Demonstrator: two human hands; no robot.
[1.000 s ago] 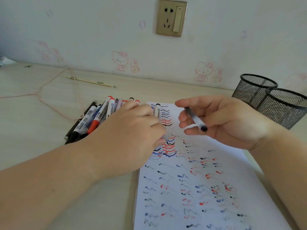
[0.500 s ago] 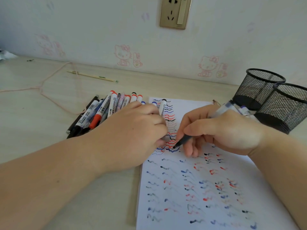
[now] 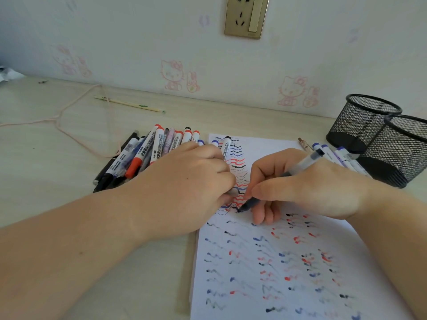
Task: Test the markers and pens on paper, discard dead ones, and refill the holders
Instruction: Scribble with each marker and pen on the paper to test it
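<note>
Nearest the viewer lies one white sheet of paper [image 3: 277,262] on the pale table [image 3: 46,181], covered in rows of short black, blue and red squiggles, with a column of longer wavy lines toward its far left corner. Two forearms reach in from the bottom edge.

The right hand [image 3: 307,188] has its fingers curled round one clear-barrelled pen [image 3: 300,166], held in a writing grip; the dark tip touches the paper at the foot of the wavy column, where a fresh black mark sits. The left hand [image 3: 184,181] lies knuckles up across the paper's left edge, fingers bent down; whether it pinches anything beneath them cannot be told.

Just beyond the left hand is a fanned pile of markers [image 3: 150,153], partly hidden by it: roughly a dozen show, with red, black and blue caps, and one black-capped marker [image 3: 227,147] lies on the paper's far left corner. To the right, behind the right hand, a second small group of blue-capped markers [image 3: 339,155] lies beside the holders; about four show.

Two black mesh holders [image 3: 379,135] stand touching at the right, one partly in front of the other.

Farther back lie one thin stick [image 3: 129,104] and a looped pink cord [image 3: 69,114]. On the wall, one socket plate [image 3: 246,17] sits above three groups of pink cartoon stickers [image 3: 178,76].
</note>
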